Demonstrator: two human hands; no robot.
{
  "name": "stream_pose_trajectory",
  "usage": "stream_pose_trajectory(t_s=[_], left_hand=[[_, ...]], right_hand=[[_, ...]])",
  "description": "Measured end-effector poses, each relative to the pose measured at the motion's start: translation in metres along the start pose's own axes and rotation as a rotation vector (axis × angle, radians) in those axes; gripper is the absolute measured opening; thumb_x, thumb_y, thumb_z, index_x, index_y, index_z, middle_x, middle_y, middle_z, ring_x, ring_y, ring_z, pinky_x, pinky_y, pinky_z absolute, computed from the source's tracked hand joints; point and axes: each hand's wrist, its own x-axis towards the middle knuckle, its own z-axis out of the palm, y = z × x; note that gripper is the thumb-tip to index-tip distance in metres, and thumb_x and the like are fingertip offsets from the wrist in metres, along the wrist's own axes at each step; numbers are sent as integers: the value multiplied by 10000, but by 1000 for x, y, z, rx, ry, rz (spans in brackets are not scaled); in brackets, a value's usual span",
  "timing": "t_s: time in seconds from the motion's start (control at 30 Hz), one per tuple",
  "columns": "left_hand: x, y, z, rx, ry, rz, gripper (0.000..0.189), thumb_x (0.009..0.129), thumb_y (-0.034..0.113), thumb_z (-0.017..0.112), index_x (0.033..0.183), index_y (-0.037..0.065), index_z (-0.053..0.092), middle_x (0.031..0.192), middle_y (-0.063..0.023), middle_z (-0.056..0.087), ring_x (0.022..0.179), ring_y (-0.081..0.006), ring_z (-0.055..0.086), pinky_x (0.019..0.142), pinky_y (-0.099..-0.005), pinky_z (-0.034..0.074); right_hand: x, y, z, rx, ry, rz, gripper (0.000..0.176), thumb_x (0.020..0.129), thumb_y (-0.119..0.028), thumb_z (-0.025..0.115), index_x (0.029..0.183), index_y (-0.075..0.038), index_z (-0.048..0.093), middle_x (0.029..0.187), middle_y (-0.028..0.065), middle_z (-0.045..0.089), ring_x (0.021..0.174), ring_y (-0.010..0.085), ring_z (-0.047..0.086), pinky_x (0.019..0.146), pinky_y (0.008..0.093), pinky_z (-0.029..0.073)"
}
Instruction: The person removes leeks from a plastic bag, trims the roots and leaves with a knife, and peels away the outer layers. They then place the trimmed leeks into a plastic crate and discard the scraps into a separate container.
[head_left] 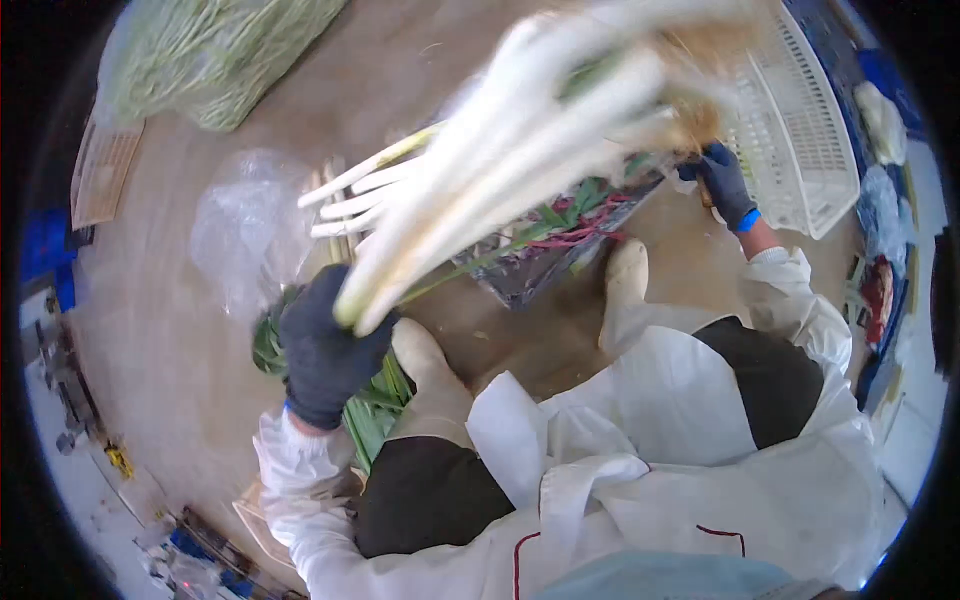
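A bunch of leeks [520, 150] with long white stalks slants up across the view, its brown roots at the upper right, blurred by motion. My left hand [330, 350], in a dark glove, is closed round the lower end of the bunch. Green leaves [375, 425] hang below that hand. My right hand [725, 185], also gloved, is beside the root end with its fingers curled. What those fingers hold, if anything, I cannot make out. More white stalks [360, 195] show behind the bunch. Under it lies a dark plastic-lined container [515, 285] with reddish-purple stems and green leaves.
A white slatted plastic basket [800, 130] stands at the right, close to my right hand. At the upper left lies a large clear bag of green vegetables [220, 60]. A crumpled clear plastic bag [250, 225] is on the floor [165, 320]. My boots [430, 365] flank the container.
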Motion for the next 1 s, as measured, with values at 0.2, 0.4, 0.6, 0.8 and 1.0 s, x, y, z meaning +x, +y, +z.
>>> stream_pose_trajectory(t_s=[0.2,0.4,0.6,0.8,1.0], left_hand=[[66,12,106,511,-193,245,368,683,238,736,967,84,560,858,-108,603,784,-326,612,681,-435,461],[78,11,172,725,-242,323,461,727,481,699,935,92,564,880,-107,567,772,-285,602,662,-425,450],[96,28,169,518,-359,328,578,784,604,645,909,46,561,863,-166,579,795,-337,598,691,-477,444],[122,69,208,548,-306,220,610,786,654,602,868,50,591,786,-160,629,719,-336,624,646,-476,441],[141,100,234,570,-167,288,486,889,523,542,963,45,593,808,-177,647,739,-336,648,649,-468,479]], right_hand=[[-20,-33,-32,374,-163,430,362,919,-150,613,1252,-13,574,926,54,633,721,140,626,620,285,536],[-30,-52,-38,483,-169,447,383,902,-159,634,1257,-25,582,910,42,634,723,116,616,640,274,534],[-37,-38,-30,566,-207,379,377,909,-166,631,1252,-22,567,945,37,610,752,97,588,688,270,514],[-29,-17,-4,352,-10,320,442,859,-212,684,1269,-96,565,995,83,663,806,112,636,721,288,544],[0,-11,26,-160,55,-54,504,868,-386,642,1267,-91,555,977,159,653,860,307,623,799,391,499]])
